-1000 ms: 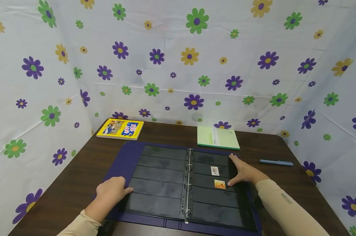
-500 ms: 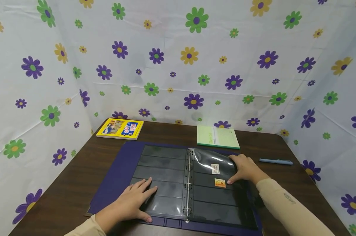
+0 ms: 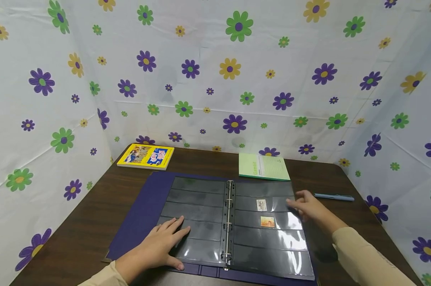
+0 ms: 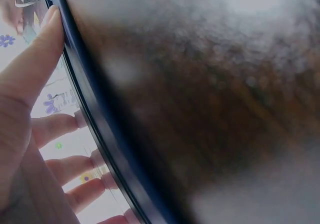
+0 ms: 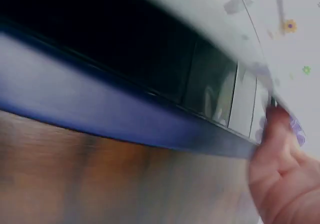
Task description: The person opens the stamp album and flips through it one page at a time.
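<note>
An open dark blue ring binder lies on the brown table, its black pocket pages on either side of the metal rings. The right page carries two small stamps. My left hand rests flat on the lower left page, fingers spread. In the left wrist view the left hand lies along the binder's edge. My right hand hovers at the right page's outer edge with fingers extended. In the right wrist view the right hand reaches the page's edge.
A yellow book lies at the back left and a green notebook behind the binder. A blue pen lies to the right of my right hand. Flowered cloth walls close in three sides of the table.
The left hand slid from the cover onto the left page and now stays still. The right page, bowed up half a second ago, lies flatter. The right hand has drawn back to its outer edge.
</note>
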A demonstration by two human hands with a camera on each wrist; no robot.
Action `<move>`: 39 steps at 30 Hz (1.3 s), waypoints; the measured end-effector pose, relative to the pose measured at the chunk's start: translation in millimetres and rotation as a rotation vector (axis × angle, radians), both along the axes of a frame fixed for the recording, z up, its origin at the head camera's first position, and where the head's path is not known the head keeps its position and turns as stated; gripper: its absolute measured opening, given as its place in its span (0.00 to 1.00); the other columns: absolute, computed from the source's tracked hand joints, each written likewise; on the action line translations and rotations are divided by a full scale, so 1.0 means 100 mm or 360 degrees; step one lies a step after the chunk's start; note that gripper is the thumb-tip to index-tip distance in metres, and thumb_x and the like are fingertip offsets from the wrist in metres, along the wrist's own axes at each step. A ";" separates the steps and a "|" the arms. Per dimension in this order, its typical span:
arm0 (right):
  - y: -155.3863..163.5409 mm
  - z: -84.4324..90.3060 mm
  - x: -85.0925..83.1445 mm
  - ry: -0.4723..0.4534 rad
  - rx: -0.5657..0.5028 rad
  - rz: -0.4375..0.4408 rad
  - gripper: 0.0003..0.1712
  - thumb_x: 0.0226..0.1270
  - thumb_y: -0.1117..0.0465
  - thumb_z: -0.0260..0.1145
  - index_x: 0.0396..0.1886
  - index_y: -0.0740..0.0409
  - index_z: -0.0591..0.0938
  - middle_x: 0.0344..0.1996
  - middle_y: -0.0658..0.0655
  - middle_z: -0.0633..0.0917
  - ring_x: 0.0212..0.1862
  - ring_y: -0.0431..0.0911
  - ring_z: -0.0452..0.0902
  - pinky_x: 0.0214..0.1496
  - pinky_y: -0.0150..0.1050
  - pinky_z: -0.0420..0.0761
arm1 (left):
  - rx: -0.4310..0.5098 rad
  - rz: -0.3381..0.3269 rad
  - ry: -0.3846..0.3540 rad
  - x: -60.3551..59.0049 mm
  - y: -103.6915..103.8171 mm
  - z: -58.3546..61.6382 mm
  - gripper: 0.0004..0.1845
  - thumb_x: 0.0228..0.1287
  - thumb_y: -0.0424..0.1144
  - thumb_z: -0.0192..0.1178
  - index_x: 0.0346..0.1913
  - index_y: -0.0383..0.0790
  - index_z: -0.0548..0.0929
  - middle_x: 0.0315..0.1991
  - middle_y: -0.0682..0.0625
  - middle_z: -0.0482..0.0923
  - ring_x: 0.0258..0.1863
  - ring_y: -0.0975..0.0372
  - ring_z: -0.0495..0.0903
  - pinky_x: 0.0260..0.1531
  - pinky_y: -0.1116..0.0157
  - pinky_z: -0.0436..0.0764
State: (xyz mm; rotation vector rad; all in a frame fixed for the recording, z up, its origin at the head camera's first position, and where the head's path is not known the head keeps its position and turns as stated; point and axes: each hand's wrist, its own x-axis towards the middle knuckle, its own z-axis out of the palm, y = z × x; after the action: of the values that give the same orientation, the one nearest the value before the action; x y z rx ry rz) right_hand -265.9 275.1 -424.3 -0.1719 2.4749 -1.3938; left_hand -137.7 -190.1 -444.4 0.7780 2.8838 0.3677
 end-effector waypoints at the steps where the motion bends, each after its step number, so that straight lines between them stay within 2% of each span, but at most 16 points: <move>1: 0.03 -0.01 0.05 -0.0074 -0.0093 0.0038 0.32 0.68 0.55 0.60 0.57 0.75 0.59 0.29 0.62 0.76 0.19 0.45 0.69 0.21 0.40 0.76 | 0.0001 0.0001 -0.0001 0.00 0.00 0.00 0.53 0.37 0.72 0.61 0.67 0.45 0.68 0.70 0.38 0.55 0.67 0.43 0.55 0.52 0.37 0.62; 3: 0.07 -0.02 0.14 -0.0201 -0.0232 0.0140 0.18 0.72 0.58 0.55 0.44 0.73 0.66 0.19 0.55 0.73 0.17 0.42 0.69 0.20 0.37 0.76 | 0.0003 0.0006 -0.0004 0.00 0.00 0.01 0.54 0.37 0.73 0.61 0.67 0.45 0.68 0.70 0.38 0.55 0.67 0.43 0.55 0.52 0.37 0.62; 4: 0.09 -0.03 0.18 -0.0243 -0.0283 0.0178 0.14 0.73 0.59 0.53 0.38 0.70 0.67 0.16 0.53 0.71 0.16 0.42 0.69 0.19 0.37 0.76 | 0.0003 0.0008 -0.0005 0.01 -0.01 0.01 0.54 0.36 0.73 0.61 0.67 0.45 0.68 0.70 0.38 0.55 0.67 0.43 0.55 0.52 0.37 0.62; 6: 0.11 -0.04 0.23 -0.0301 -0.0378 0.0222 0.13 0.74 0.60 0.51 0.30 0.64 0.66 0.15 0.52 0.71 0.15 0.42 0.70 0.18 0.36 0.76 | 0.0007 0.0012 -0.0007 0.01 -0.02 0.01 0.54 0.36 0.73 0.61 0.67 0.45 0.68 0.70 0.38 0.55 0.67 0.43 0.55 0.52 0.37 0.62; 8: 0.09 0.00 0.26 -0.0299 -0.0391 0.0194 0.15 0.74 0.59 0.51 0.27 0.61 0.66 0.15 0.52 0.70 0.14 0.42 0.69 0.18 0.37 0.76 | 0.0016 0.0014 -0.0013 0.01 -0.03 0.02 0.54 0.36 0.73 0.61 0.67 0.44 0.68 0.70 0.38 0.55 0.66 0.42 0.55 0.51 0.37 0.62; 11: 0.03 0.13 0.27 -0.0268 -0.0432 0.0161 0.16 0.74 0.57 0.52 0.26 0.60 0.65 0.16 0.53 0.73 0.14 0.43 0.70 0.17 0.39 0.75 | 0.0028 0.0017 -0.0021 0.01 -0.04 0.03 0.54 0.36 0.72 0.62 0.67 0.44 0.68 0.69 0.37 0.55 0.66 0.42 0.55 0.51 0.36 0.62; 18: -0.26 0.62 0.25 -0.0113 -0.0519 0.0190 0.16 0.74 0.57 0.53 0.28 0.64 0.69 0.19 0.55 0.79 0.14 0.43 0.70 0.16 0.39 0.74 | 0.0034 0.0009 -0.0065 -0.01 -0.04 0.04 0.52 0.36 0.70 0.64 0.66 0.43 0.70 0.69 0.37 0.57 0.65 0.40 0.57 0.49 0.35 0.63; 24: -0.59 1.02 0.12 0.0055 -0.0504 0.0180 0.15 0.73 0.58 0.54 0.27 0.64 0.69 0.16 0.52 0.75 0.12 0.42 0.67 0.15 0.37 0.71 | 0.0005 0.0010 -0.0126 -0.13 0.01 0.19 0.39 0.52 0.68 0.57 0.62 0.45 0.75 0.65 0.38 0.63 0.59 0.41 0.65 0.45 0.40 0.70; 26: -0.71 1.12 0.08 0.0101 -0.0487 0.0208 0.16 0.72 0.59 0.54 0.25 0.64 0.68 0.15 0.52 0.73 0.12 0.43 0.66 0.15 0.37 0.72 | 0.0016 0.0025 -0.0109 -0.19 0.05 0.26 0.35 0.56 0.66 0.54 0.58 0.44 0.78 0.61 0.39 0.68 0.56 0.43 0.69 0.43 0.43 0.73; 29: -0.91 1.25 0.06 0.0152 -0.0472 0.0280 0.18 0.72 0.60 0.55 0.22 0.62 0.64 0.15 0.52 0.65 0.12 0.43 0.63 0.15 0.36 0.72 | 0.0083 0.0119 -0.0027 -0.29 0.16 0.44 0.31 0.60 0.65 0.52 0.52 0.42 0.81 0.52 0.44 0.75 0.48 0.49 0.75 0.40 0.49 0.76; 32: -1.12 1.36 0.05 0.0162 -0.0494 0.0353 0.19 0.72 0.60 0.55 0.22 0.62 0.62 0.18 0.53 0.62 0.12 0.42 0.62 0.15 0.36 0.72 | 0.0285 0.0246 0.0009 -0.39 0.29 0.69 0.27 0.65 0.64 0.47 0.40 0.43 0.82 0.34 0.51 0.78 0.33 0.59 0.78 0.30 0.58 0.76; 35: -1.32 1.45 0.06 0.0150 -0.0475 0.0385 0.18 0.72 0.60 0.55 0.22 0.62 0.63 0.17 0.53 0.62 0.12 0.43 0.63 0.16 0.35 0.72 | 0.0484 0.0314 -0.0012 -0.45 0.42 0.96 0.26 0.68 0.64 0.41 0.30 0.48 0.78 0.21 0.55 0.73 0.21 0.64 0.72 0.23 0.63 0.71; 39: -1.56 1.51 0.05 0.0098 -0.0467 0.0383 0.16 0.72 0.61 0.54 0.23 0.62 0.66 0.14 0.53 0.65 0.12 0.43 0.66 0.16 0.34 0.72 | 0.0664 0.0292 -0.0076 -0.48 0.61 1.28 0.30 0.67 0.67 0.36 0.26 0.48 0.78 0.20 0.55 0.76 0.21 0.63 0.74 0.24 0.63 0.72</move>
State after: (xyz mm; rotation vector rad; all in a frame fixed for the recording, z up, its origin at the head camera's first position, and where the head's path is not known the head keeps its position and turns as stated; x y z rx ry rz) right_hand -260.4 119.6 -273.3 -0.5630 2.1942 -1.6540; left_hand -186.0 -129.4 -316.6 0.5420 2.8740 1.0177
